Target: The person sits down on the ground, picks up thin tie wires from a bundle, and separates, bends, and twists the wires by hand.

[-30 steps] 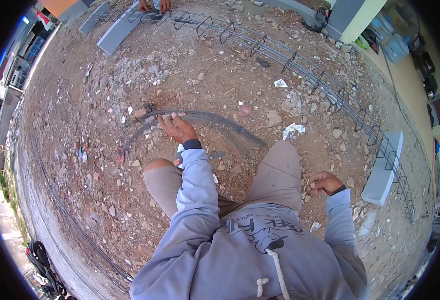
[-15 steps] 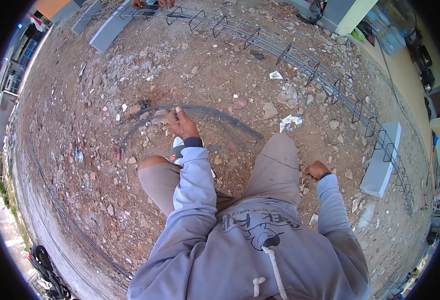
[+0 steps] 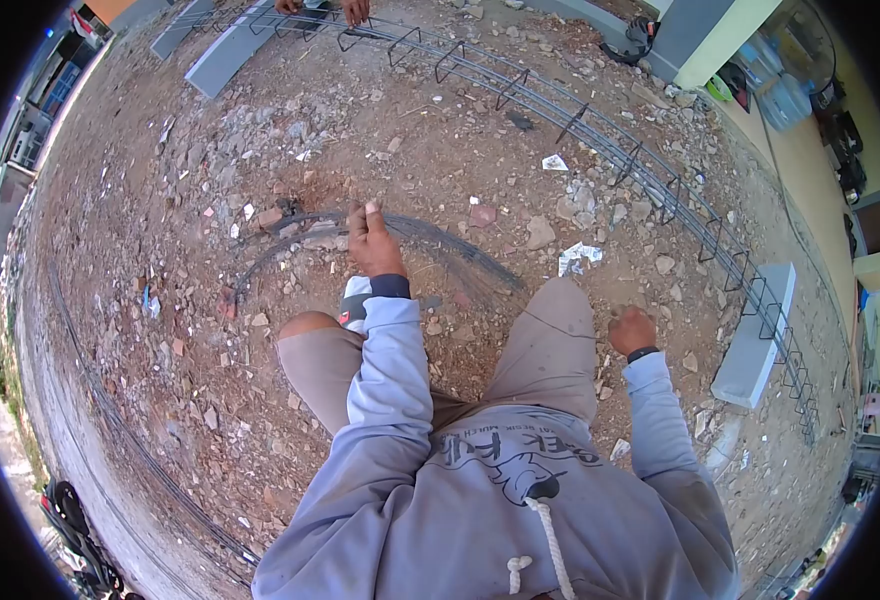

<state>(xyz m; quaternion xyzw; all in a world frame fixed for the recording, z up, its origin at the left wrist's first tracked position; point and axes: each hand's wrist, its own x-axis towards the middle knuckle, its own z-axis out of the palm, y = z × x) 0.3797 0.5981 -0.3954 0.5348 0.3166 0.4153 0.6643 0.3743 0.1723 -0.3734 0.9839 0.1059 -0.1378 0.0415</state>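
Observation:
My left hand (image 3: 375, 242) is closed over the middle of a curved bundle of thin dark wires (image 3: 460, 247) on the rubble ground, its fingertips pressed together. What sits between those fingertips is too small to make out. To the right of my right knee (image 3: 550, 335), my right hand (image 3: 632, 330) is curled closed just above the ground, and its fingers hide anything inside. A thin dark line, like a single wire, crosses that knee towards my right hand.
A long rebar cage (image 3: 560, 112) arcs from top left to lower right, over grey blocks (image 3: 757, 340) (image 3: 228, 55). Another person's hands (image 3: 356, 12) are at its far end. Long rods (image 3: 110, 405) lie at left. Bottles (image 3: 785, 97) stand by the wall at upper right.
My left hand has shifted right along the wire bundle, its fingers closer together. My right hand has moved up and slightly left. The thin line across my knee now shows.

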